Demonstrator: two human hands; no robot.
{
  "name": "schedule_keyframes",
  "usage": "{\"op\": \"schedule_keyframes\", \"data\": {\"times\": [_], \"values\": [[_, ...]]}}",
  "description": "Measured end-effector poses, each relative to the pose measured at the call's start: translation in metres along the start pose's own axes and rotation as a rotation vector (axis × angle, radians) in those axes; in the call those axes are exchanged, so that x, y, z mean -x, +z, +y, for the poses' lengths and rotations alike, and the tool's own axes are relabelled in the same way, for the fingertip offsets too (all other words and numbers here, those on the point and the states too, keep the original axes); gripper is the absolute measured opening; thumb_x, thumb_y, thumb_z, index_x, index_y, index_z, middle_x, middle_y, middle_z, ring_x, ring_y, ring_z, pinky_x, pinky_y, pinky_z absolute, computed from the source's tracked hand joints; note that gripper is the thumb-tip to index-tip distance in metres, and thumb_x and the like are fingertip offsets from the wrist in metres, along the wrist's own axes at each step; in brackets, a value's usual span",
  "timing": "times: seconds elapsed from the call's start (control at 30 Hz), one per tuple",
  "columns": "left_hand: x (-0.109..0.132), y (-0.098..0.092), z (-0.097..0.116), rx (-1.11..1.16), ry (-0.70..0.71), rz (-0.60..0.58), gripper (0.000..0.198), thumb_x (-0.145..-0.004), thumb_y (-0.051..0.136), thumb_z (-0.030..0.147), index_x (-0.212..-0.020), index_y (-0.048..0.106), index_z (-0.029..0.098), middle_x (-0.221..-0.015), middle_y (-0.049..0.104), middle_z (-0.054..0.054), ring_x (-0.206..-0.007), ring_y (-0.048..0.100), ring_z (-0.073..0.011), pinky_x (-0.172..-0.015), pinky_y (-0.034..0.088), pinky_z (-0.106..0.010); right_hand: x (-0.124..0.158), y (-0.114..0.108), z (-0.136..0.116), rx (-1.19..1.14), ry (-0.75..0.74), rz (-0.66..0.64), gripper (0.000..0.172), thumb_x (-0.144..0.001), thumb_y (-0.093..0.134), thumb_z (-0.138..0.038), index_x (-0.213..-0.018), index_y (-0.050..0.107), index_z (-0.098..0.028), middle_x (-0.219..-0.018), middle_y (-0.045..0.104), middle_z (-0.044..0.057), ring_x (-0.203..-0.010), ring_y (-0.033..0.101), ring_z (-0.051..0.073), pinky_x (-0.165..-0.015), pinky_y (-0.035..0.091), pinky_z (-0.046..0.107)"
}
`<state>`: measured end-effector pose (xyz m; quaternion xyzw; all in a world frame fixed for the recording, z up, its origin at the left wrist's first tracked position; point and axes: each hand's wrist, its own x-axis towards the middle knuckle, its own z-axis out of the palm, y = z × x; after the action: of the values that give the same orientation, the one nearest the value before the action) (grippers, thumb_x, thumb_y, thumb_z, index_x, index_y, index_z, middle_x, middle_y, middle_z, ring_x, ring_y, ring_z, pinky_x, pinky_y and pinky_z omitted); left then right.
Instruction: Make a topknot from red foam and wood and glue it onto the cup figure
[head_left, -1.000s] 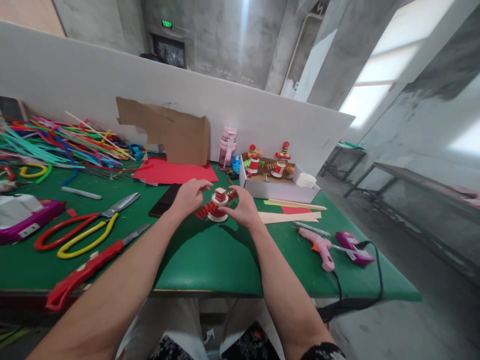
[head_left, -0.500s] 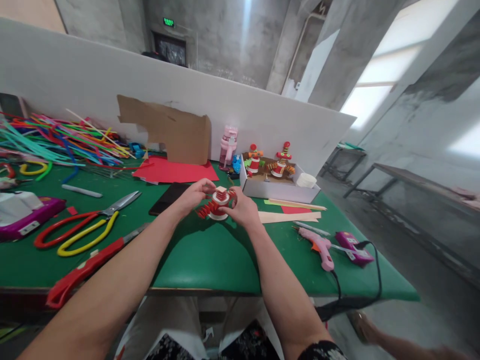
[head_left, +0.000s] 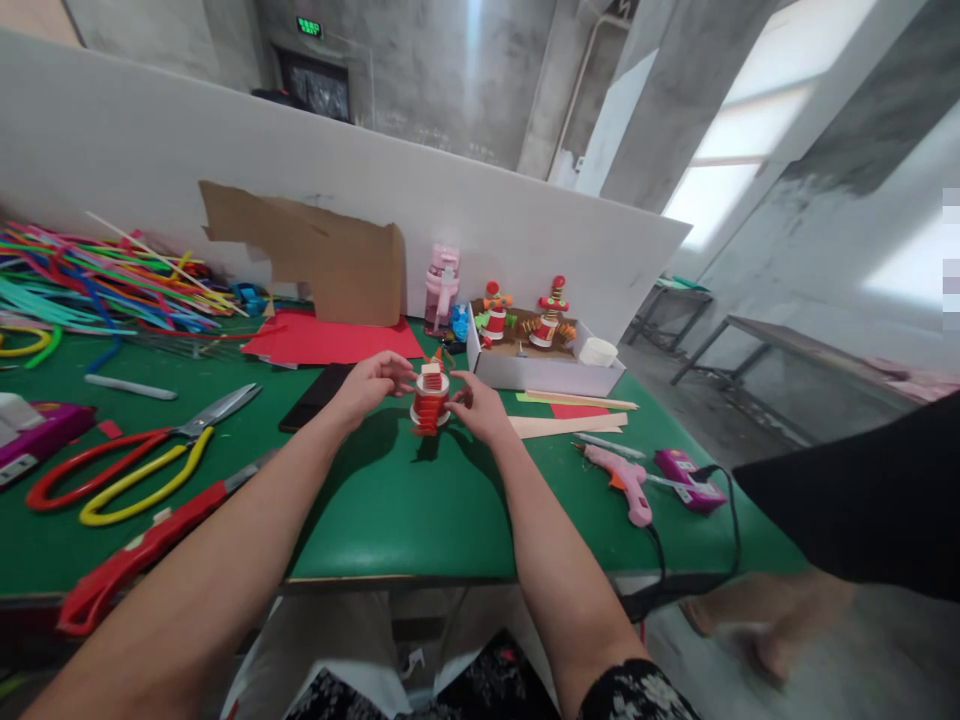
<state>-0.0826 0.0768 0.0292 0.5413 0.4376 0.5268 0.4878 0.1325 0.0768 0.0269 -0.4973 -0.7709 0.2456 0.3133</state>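
A small red and white paper cup figure (head_left: 430, 402) stands upright on the green table, one folded red paper strip pointing toward me and a short folded stack with a pale square on top. My left hand (head_left: 381, 382) is at its left side, fingers curled beside the rim. On the other side, my right hand (head_left: 474, 403) has its thumb and fingers apart near the cup. Whether either hand grips the cup is hard to tell. Behind, a white box (head_left: 544, 377) holds two finished-looking figures (head_left: 495, 315) and a white round stack (head_left: 598, 352).
Scissors (head_left: 142, 455) and a red-handled cutter (head_left: 150, 545) lie left, near colored pipe cleaners (head_left: 97, 285). A pink glue gun (head_left: 619, 478) with its cord lies right. A pink bottle (head_left: 442, 290) stands behind. A person in dark clothing (head_left: 862, 490) is beside the table's right end.
The cup figure has turned, so its folded strip points toward me instead of left. My right fingers have opened somewhat from it. The view has shifted slightly, and a person has come in at right.
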Motion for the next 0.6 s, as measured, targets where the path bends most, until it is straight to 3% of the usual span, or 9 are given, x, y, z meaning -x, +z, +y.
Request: {"op": "schedule_keyframes", "data": {"times": [0.17, 0.33, 0.6], "values": [[-0.0015, -0.0009, -0.0038, -0.013, 0.028, 0.031, 0.038, -0.048, 0.049, 0.010, -0.083, 0.062, 0.019, -0.083, 0.074, -0.003, -0.074, 0.068, -0.0184, -0.065, 0.050, -0.028, -0.0004, -0.0014, 0.0019, 0.037, -0.027, 0.018, 0.034, -0.080, 0.063, -0.014, -0.114, 0.063, -0.021, -0.094, 0.073, 0.001, -0.077, 0.065, 0.015, -0.082, 0.052, 0.030], [-0.0027, 0.0020, -0.0088, -0.035, 0.056, 0.005, 0.032, -0.049, 0.050, 0.011, -0.077, 0.062, 0.021, -0.082, 0.073, -0.005, -0.083, 0.069, -0.0217, -0.067, 0.051, -0.030, -0.0002, 0.0018, 0.0038, -0.059, -0.017, 0.009, 0.035, -0.083, 0.052, -0.008, -0.114, 0.059, -0.022, -0.100, 0.074, 0.002, -0.087, 0.068, 0.014, -0.087, 0.053, 0.031], [-0.0019, 0.0022, -0.0083, -0.082, 0.041, 0.072, 0.032, -0.048, 0.048, 0.013, -0.077, 0.059, 0.020, -0.072, 0.069, -0.003, -0.067, 0.063, -0.0189, -0.063, 0.049, -0.031, -0.0019, 0.0052, -0.0019, -0.156, 0.053, -0.053, 0.029, -0.090, 0.042, -0.012, -0.111, 0.059, -0.022, -0.100, 0.074, 0.001, -0.076, 0.068, 0.012, -0.083, 0.054, 0.030]]}}
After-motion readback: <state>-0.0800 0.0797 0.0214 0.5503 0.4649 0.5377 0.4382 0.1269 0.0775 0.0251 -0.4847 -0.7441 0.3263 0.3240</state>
